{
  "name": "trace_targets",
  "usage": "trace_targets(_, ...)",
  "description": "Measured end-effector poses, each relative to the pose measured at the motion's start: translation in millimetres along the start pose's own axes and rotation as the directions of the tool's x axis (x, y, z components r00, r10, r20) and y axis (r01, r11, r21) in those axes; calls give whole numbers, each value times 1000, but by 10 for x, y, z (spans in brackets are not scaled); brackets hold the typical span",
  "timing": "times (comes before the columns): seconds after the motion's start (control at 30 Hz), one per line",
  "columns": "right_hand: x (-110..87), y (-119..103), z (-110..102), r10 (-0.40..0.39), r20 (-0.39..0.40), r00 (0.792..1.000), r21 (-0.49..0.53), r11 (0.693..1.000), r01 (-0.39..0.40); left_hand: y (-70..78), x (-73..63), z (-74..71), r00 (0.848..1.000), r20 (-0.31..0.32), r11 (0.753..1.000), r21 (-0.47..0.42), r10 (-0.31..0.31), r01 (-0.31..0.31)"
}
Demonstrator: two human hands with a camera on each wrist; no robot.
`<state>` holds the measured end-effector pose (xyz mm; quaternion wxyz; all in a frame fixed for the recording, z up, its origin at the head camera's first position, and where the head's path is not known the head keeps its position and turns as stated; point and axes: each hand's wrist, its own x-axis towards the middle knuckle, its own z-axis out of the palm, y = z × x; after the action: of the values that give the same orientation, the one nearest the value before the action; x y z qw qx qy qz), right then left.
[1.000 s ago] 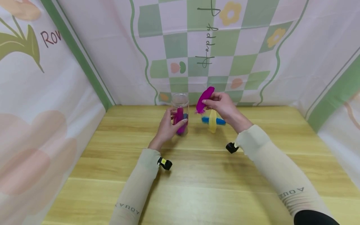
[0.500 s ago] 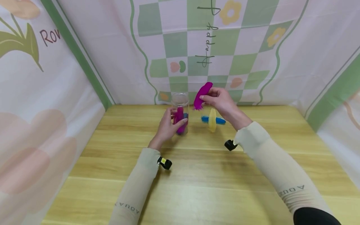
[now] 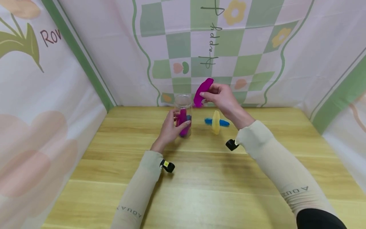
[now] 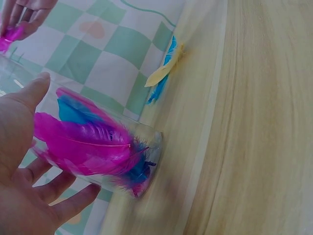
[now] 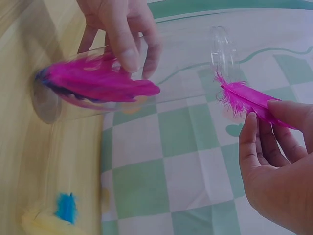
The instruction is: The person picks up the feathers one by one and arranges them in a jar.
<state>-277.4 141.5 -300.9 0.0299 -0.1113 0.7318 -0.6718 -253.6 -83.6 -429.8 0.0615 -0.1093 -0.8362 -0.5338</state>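
Observation:
My left hand (image 3: 169,128) holds a clear, open-topped jar (image 3: 183,101) upright on the table, thumb on the near side and fingers round the far side. Inside the jar stand magenta feathers (image 4: 88,147) and blue ones (image 4: 78,111). My right hand (image 3: 224,98) pinches a magenta feather (image 3: 203,93) between thumb and fingers. That feather hangs in the air just right of the jar's mouth, its fluffy end (image 5: 230,95) close to the rim in the right wrist view. Below the right hand, a yellow feather (image 3: 216,123) lies across a blue feather (image 3: 224,123) on the table.
The wooden table (image 3: 194,187) runs up to a checked, printed cloth (image 3: 201,46) hung behind the jar. More cloth (image 3: 43,127) hangs at the left side. A small black camera sits on each wrist, the left one (image 3: 168,166) just above the table.
The right hand has risen and moved left with the magenta feather, bringing it nearer the jar's mouth. The left hand, the jar and the feathers on the table have stayed in place.

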Motion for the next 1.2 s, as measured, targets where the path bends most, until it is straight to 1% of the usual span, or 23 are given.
trace_targets(0.17,0,-59,33,-27,-2,1000,8,1000,27,-1,2,1,1000,5,1000,7,-5,5)
trace_targets(0.43,-5,-136,84,-50,-5,999,-25,998,49,18,6,-2,1000,7,1000,6,-4,4)
trace_targets(0.67,1,-163,116,-95,5,996,3,996,95,16,3,-2,1000,12,1000,11,0,0)
trace_targets(0.83,-7,-189,145,-111,0,994,16,994,111,7,2,5,1000,12,1000,25,11,-12)
trace_targets(1.03,3,-223,207,-134,-13,991,38,990,134,4,-7,2,1000,6,1000,23,10,-10)
trace_targets(1.2,22,-220,255,-146,-7,989,51,988,146,-7,-5,-3,1000,3,999,27,20,-20)
